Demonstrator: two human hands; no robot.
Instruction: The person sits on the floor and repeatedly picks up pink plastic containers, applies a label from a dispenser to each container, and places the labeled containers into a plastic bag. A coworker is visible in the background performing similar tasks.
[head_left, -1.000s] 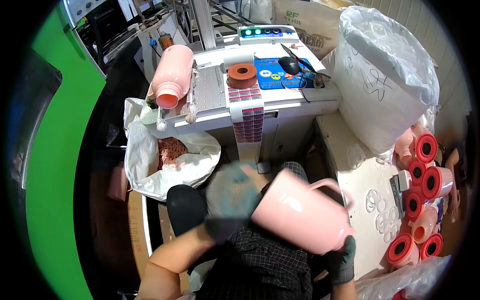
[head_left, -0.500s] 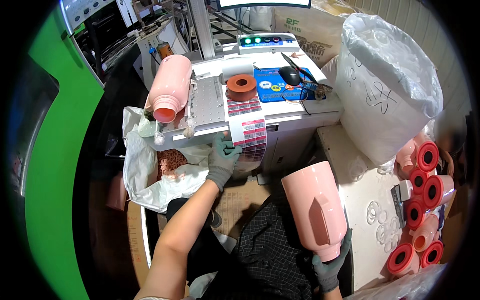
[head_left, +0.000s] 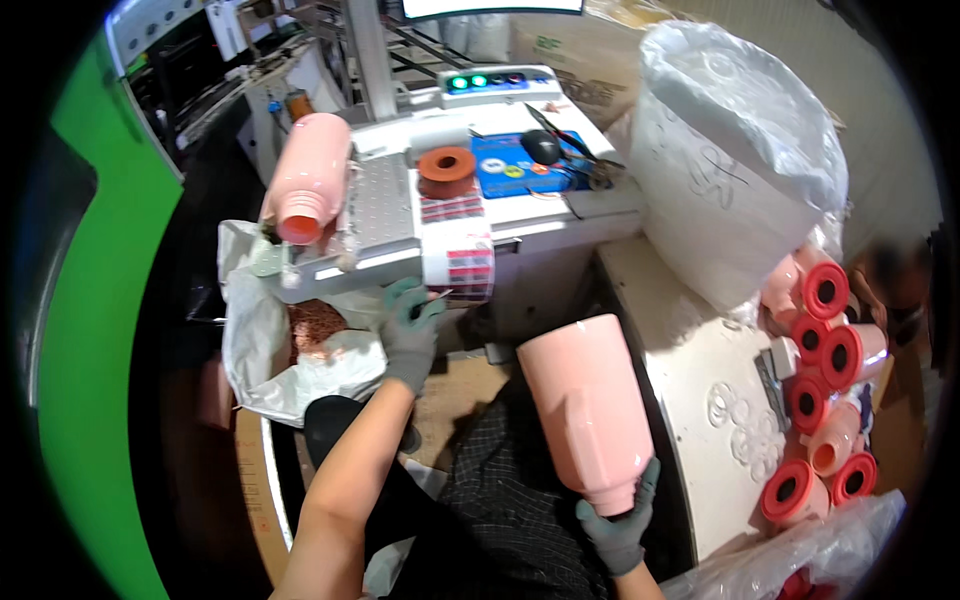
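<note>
My right hand (head_left: 620, 520), in a grey-green glove, grips the narrow neck of a pink plastic jug (head_left: 585, 405). The jug is tilted with its neck down toward me and its wide end away; its moulded handle faces up and to the left. My left hand (head_left: 410, 330), gloved with bare fingertips, is beside the hanging end of a label strip (head_left: 468, 262). Its thumb and finger pinch a small pale label (head_left: 443, 295). The red-and-white strip hangs over the bench edge below a brown tape roll (head_left: 447, 170).
Another pink jug (head_left: 308, 178) lies on the white bench (head_left: 550, 222) at left. A blue mat (head_left: 520, 165) carries a mouse and scissors. Below left is a white sack (head_left: 345, 385); at right stand a tall sack (head_left: 725, 190) and a side table (head_left: 685, 410) with clear rings and several pink jugs.
My left hand has drawn back slightly from the strip, a label now showing at its fingertips. The jug has rolled in my right hand, its handle turning leftward. The whole view has shifted.
</note>
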